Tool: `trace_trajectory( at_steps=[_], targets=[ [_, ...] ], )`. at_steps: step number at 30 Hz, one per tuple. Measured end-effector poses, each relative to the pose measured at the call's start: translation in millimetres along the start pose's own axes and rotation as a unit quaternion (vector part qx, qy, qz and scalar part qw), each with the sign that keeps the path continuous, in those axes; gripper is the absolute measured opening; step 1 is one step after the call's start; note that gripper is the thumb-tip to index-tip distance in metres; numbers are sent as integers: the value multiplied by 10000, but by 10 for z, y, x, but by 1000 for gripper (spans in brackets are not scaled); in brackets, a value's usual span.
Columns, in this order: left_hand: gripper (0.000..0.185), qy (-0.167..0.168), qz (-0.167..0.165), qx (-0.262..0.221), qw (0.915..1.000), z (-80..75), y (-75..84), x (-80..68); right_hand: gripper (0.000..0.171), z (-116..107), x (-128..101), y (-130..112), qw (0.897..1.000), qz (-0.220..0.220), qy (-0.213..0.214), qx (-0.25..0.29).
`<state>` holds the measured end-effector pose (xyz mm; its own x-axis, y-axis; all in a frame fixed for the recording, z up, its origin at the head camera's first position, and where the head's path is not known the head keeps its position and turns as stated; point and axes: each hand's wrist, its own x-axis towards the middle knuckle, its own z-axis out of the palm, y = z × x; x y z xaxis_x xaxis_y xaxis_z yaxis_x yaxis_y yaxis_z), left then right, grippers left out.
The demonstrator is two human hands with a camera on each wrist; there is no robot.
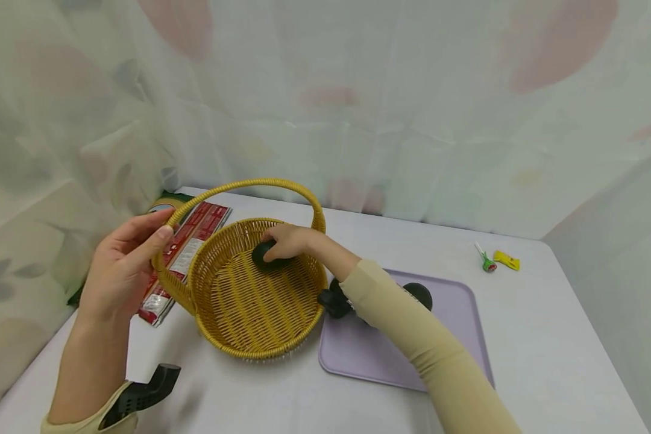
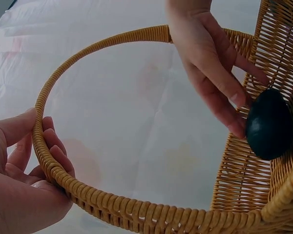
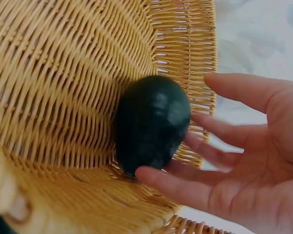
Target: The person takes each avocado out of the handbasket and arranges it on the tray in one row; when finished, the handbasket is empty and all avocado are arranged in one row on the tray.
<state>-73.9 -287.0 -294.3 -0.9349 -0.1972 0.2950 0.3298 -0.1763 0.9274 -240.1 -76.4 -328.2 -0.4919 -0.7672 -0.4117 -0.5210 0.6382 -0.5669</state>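
A round yellow wicker basket (image 1: 249,304) stands left of the middle of the table. My left hand (image 1: 122,256) grips its arched handle (image 2: 112,40) on the left side, thumb against the outer face and fingers curled behind. Inside, a dark green avocado (image 3: 151,122) rests on the woven bottom by the far side wall. My right hand (image 1: 286,241) reaches over the rim to it. In the right wrist view its fingers (image 3: 180,187) are spread and loosely bent, with fingertips at the avocado's side and the uppermost digit apart from it.
A pale purple tray (image 1: 352,349) lies right of the basket, partly under my right forearm, with another dark avocado (image 1: 419,295) on it. Red packets (image 1: 208,217) lie behind the left hand. At the right are a lollipop (image 1: 488,264) and a yellow wrapped candy (image 1: 507,260).
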Motion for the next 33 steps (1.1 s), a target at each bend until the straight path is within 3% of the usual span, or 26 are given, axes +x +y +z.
trace_trajectory(
  at_steps=[4, 7, 11, 18, 23, 27, 33],
  targets=[
    [30, -43, 20, 27, 10000, 3, -7, 12, 38, 0, 25, 0, 9980, -537, -199, 268],
    [29, -34, 0, 49, 10000, 4, -8, 17, 33, 32, 46, 6, 9911, -845, -678, 770],
    [29, -24, -33, 62, 10000, 11, -10, 17, 32, 95, 77, 5, 9767, -899, -1369, 1385],
    [30, -17, -47, 53, 10000, 19, -13, 17, 48, 121, 128, -35, 9743, -672, -1967, 865],
    [30, -4, -49, 65, 10000, 17, -12, 19, 58, 138, 184, -9, 9619, -348, -2560, 895],
    [29, 4, -95, 49, 9999, 11, -10, 16, 58, 182, 233, 3, 9597, -418, -2637, 882],
    [29, -10, -133, 36, 9999, 0, -11, 15, 72, 290, 274, -51, 9541, -594, -2800, 883]
  ],
)
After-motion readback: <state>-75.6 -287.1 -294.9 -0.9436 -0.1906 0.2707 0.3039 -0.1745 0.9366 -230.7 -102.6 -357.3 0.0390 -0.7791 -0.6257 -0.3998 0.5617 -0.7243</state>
